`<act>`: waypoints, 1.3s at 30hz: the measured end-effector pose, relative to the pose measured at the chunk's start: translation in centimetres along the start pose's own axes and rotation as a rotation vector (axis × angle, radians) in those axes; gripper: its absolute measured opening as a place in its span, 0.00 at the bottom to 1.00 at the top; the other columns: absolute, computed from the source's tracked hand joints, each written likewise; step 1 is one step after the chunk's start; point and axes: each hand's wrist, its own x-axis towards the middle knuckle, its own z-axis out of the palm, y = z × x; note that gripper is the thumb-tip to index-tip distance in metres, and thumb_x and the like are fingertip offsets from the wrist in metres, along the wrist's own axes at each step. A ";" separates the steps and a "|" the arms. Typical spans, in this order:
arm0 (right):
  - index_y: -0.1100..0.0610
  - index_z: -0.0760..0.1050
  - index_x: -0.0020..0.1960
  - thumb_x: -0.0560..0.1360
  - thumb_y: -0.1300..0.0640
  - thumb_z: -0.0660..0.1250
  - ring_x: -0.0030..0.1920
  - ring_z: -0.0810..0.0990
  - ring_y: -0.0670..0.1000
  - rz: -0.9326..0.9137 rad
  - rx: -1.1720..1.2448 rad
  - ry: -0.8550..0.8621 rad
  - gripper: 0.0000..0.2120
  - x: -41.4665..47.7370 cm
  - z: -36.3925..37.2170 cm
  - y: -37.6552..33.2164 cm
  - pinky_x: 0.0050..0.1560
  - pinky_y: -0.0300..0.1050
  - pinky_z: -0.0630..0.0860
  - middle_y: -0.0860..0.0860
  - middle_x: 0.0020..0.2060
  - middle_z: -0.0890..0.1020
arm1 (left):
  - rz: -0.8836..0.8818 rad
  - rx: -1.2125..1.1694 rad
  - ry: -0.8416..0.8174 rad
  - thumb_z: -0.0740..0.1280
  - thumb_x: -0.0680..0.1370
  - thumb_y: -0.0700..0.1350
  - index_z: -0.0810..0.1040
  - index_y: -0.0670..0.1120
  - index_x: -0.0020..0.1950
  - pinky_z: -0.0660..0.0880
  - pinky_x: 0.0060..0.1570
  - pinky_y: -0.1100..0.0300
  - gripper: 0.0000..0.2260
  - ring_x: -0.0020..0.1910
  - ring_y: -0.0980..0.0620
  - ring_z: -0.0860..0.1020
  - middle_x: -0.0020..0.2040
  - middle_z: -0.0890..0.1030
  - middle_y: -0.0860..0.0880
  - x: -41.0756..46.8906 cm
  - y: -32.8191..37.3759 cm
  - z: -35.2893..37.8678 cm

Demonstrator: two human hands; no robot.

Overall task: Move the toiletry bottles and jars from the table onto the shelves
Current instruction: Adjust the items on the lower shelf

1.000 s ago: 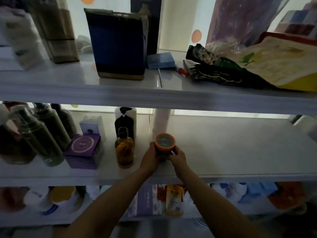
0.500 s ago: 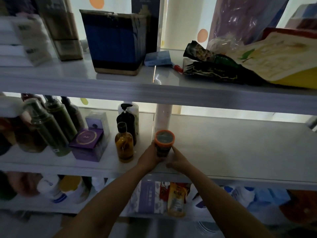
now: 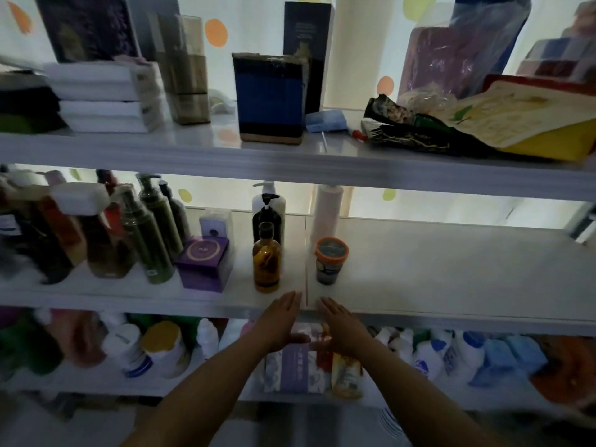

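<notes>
The small dark jar with the orange rim and greyish lid point(image 3: 331, 259) stood upright on the white middle shelf point(image 3: 451, 269), just right of the seam in the board and in front of a tall pale bottle point(image 3: 327, 211). It sat near the front, probably so it could be reached easily and its label read. The left hand point(image 3: 280, 317) and the right hand point(image 3: 342, 324) were both flat and empty, fingers straight and palms down, side by side at the shelf's front edge and clear of the jar, so this placement looked finished. Left of the seam an amber glass bottle with a black cap point(image 3: 266, 259) showed golden liquid almost up to its shoulder. Behind it was a black pump bottle point(image 3: 267, 217). Further left came a square purple box point(image 3: 204, 262) and a row of olive-green pump bottles point(image 3: 151, 233), taller things mostly set behind shorter ones. How full the jar was could not be told in the dim light. The wide bare stretch to its right seemed the natural room for more. The worktop itself was out of view.
</notes>
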 end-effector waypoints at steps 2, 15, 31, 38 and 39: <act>0.53 0.41 0.77 0.68 0.37 0.69 0.77 0.44 0.52 -0.030 -0.002 0.004 0.51 -0.5 0.8 -2.7 0.75 0.50 0.46 0.52 0.77 0.44 | 0.006 0.063 -0.011 0.66 0.74 0.61 0.41 0.44 0.77 0.45 0.76 0.52 0.45 0.77 0.47 0.44 0.78 0.43 0.44 -2.6 -1.7 -0.3; 0.59 0.43 0.77 0.66 0.30 0.64 0.77 0.48 0.52 -0.503 -0.099 -0.085 0.54 2.5 6.6 -27.4 0.74 0.42 0.44 0.54 0.77 0.48 | -0.438 0.217 0.155 0.66 0.65 0.72 0.53 0.37 0.75 0.61 0.70 0.47 0.54 0.74 0.43 0.59 0.74 0.50 0.46 -25.4 -16.7 -6.3; 0.56 0.36 0.77 0.69 0.34 0.65 0.76 0.41 0.49 -1.165 -0.273 -0.377 0.53 9.5 17.1 -63.0 0.74 0.46 0.47 0.49 0.76 0.38 | -1.298 0.045 0.276 0.59 0.75 0.66 0.34 0.44 0.76 0.34 0.72 0.51 0.46 0.75 0.48 0.34 0.76 0.33 0.47 -51.2 -34.0 -10.3; 0.56 0.36 0.77 0.71 0.33 0.63 0.77 0.42 0.50 -1.333 -0.342 -0.379 0.51 13.2 19.2 -75.9 0.74 0.48 0.50 0.49 0.76 0.38 | -1.527 0.006 0.372 0.59 0.75 0.65 0.33 0.45 0.76 0.38 0.74 0.50 0.45 0.76 0.48 0.35 0.77 0.34 0.48 -57.5 -40.1 -15.1; 0.56 0.36 0.77 0.70 0.33 0.63 0.77 0.43 0.51 -1.340 -0.353 -0.395 0.52 13.4 19.6 -77.1 0.74 0.48 0.51 0.49 0.76 0.38 | -1.555 -0.005 0.365 0.59 0.76 0.65 0.33 0.46 0.76 0.38 0.74 0.50 0.45 0.76 0.48 0.35 0.77 0.34 0.48 -58.3 -40.5 -14.9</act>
